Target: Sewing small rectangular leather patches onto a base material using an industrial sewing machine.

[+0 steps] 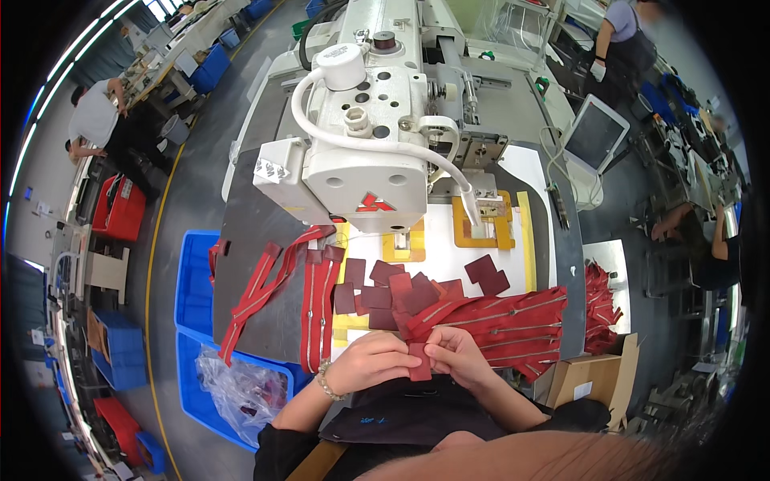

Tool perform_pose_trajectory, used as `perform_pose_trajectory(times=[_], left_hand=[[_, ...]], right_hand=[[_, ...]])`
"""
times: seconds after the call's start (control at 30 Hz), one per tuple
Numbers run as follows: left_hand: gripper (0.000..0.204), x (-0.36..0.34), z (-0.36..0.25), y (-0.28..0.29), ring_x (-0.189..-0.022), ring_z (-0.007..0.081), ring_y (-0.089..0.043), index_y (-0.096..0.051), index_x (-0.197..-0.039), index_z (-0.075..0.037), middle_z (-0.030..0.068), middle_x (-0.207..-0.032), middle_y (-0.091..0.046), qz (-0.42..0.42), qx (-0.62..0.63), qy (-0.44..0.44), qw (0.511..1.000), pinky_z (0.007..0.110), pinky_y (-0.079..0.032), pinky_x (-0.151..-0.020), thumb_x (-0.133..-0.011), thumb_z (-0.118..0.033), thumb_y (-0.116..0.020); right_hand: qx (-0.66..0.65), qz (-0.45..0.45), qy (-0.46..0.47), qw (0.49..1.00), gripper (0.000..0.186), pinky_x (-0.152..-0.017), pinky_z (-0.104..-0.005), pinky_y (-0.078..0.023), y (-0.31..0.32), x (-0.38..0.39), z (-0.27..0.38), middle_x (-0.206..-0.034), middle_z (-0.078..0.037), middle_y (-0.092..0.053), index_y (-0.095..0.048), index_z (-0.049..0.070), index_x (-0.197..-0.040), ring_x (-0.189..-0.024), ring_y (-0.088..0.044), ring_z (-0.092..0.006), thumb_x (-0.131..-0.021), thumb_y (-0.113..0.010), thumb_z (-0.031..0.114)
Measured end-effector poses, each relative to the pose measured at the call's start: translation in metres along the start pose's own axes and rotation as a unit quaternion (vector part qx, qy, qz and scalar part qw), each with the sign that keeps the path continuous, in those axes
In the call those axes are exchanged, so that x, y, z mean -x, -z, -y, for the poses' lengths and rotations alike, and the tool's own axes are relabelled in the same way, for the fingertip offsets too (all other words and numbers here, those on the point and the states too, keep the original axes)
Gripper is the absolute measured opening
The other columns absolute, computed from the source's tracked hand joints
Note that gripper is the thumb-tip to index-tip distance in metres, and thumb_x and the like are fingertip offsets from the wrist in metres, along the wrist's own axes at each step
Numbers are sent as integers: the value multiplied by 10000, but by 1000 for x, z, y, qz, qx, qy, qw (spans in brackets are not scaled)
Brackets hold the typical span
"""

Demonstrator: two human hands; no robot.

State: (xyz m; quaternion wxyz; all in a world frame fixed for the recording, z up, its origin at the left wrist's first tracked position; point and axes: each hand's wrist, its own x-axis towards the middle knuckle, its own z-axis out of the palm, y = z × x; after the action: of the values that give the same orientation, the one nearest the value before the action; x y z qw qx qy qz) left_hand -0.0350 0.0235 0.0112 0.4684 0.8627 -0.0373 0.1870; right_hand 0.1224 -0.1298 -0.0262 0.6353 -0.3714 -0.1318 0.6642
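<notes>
Close to my body at the table's front edge, I hold a small red square patch (pixel 419 365) in both hands. My left hand (pixel 370 365) pinches its left side, fingers closed. My right hand (pixel 460 357) is closed at its upper right edge, with thumb and fingertips together. Just beyond lie several loose dark red square patches (pixel 377 297), some overlapping. A bundle of red zipper strips (pixel 505 321) spreads to the right of them, right behind my right hand. More red zipper strips (pixel 319 309) hang over the front edge on the left.
A large white industrial sewing machine (pixel 365 180) stands over the far table, with a yellow clamp frame (pixel 505 232) at its right. Blue bins (pixel 192 361), one with clear plastic, sit at lower left. An open cardboard box (pixel 589 377) is at right. Other people work farther off.
</notes>
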Motion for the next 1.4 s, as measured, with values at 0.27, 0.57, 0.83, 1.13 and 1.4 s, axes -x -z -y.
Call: perform_pose_trajectory(times=[0.27,0.57,0.83,1.13,1.4], left_hand=[[114,-18,9,-31,-703,91,-605,-676,-870,-3,72,-935,-619,-196,180,176,948,218,-489,-596,-769,0,-728],[72,-31,29,-43,-672,19,-560,-633,-786,32,63,-911,-616,-273,322,188,887,146,-435,-541,-790,59,-699],[105,-36,37,-34,-695,57,-601,-606,-753,22,69,-879,-610,-313,287,165,890,171,-477,-569,-795,75,-685],[47,-38,53,-37,-756,116,-639,-623,-828,50,89,-913,-614,-332,332,180,864,216,-539,-659,-818,66,-666],[58,-40,51,-36,-734,89,-623,-623,-818,42,90,-908,-625,-337,248,171,892,197,-517,-626,-809,67,-675]], right_hand=[[267,-152,286,908,12,-566,-188,-434,-9,-3,-7,-771,-21,-589,-591,-16,-883,-678,-545,-31,-888,-600,-21],[216,-134,215,943,74,-564,-193,-459,-8,-22,18,-810,-69,-624,-588,-28,-966,-629,-586,-81,-896,-567,-22],[90,-99,164,977,111,-582,-203,-464,-7,-42,15,-817,-69,-637,-565,-7,-981,-663,-587,-87,-880,-608,8],[88,-150,200,964,107,-572,-194,-464,-11,-52,11,-812,-71,-650,-564,9,-959,-657,-602,-93,-873,-627,12],[120,-171,211,955,87,-576,-193,-462,-14,-49,9,-809,-66,-652,-577,6,-947,-665,-605,-85,-872,-622,2]])
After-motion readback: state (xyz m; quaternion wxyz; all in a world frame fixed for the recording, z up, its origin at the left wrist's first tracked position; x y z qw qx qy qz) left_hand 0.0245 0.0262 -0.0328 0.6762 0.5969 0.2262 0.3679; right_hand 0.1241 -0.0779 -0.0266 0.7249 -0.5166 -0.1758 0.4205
